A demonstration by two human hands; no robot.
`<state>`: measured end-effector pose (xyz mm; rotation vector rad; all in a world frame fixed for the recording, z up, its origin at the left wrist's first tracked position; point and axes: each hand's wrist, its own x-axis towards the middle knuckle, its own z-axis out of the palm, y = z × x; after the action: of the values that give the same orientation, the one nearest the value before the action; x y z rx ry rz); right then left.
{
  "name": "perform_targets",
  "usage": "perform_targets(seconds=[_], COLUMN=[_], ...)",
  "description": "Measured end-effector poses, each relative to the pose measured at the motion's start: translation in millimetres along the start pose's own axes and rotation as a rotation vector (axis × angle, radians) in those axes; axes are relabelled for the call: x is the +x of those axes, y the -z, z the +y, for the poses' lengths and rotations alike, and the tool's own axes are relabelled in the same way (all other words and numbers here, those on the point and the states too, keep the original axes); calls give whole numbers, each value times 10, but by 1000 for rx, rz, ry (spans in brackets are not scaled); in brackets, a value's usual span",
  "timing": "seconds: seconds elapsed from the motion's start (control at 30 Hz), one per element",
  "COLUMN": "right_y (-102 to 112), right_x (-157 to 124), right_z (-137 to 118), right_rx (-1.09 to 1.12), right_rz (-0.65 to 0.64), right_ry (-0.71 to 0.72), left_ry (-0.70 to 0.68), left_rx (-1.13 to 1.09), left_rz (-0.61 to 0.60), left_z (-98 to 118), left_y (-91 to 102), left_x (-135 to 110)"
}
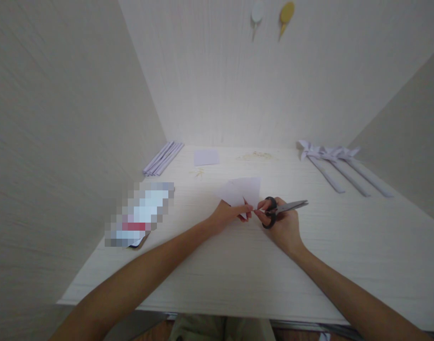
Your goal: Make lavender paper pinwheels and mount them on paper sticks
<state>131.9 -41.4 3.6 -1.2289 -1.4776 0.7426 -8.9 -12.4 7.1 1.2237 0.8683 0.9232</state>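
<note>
My left hand (228,211) is closed on a pale lilac sheet of paper (246,187), with thumb and fingers at its near edge. The sheet has a slit or fold in it and stands a little off the table. Black-handled scissors (291,206) hang on the fingers of my right hand (286,230), blades pointing right, away from the paper. Thumb and forefinger of that hand reach through or past the handle loops to the paper's near right corner, close to my left fingertips. Whether they pinch the corner is too small to tell.
Rolled paper sticks (163,158) lie at the back left, beside a flat paper square (206,157). A blurred-out phone (146,213) rests at the left. Three paper pinwheels on sticks (350,175) lie at the right. Walls (231,94) enclose the table (210,279); two hooks (286,13) hang above.
</note>
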Motion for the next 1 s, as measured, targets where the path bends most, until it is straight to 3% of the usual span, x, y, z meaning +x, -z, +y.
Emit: perform_targets(seconds=[0.43,0.8,1.0], right_y=[-11,-17,-16], right_x=[18,57,53], right_z=[-7,33,53], right_rx=[122,254,258], right_rz=[24,35,28], right_ry=[-24,-214,-212], left_ry=[13,32,32], left_rx=[-11,123,141], left_rz=[8,68,78], left_z=[12,-33,-34], left_y=[-5,-24,-17], left_x=[-6,-7,-6])
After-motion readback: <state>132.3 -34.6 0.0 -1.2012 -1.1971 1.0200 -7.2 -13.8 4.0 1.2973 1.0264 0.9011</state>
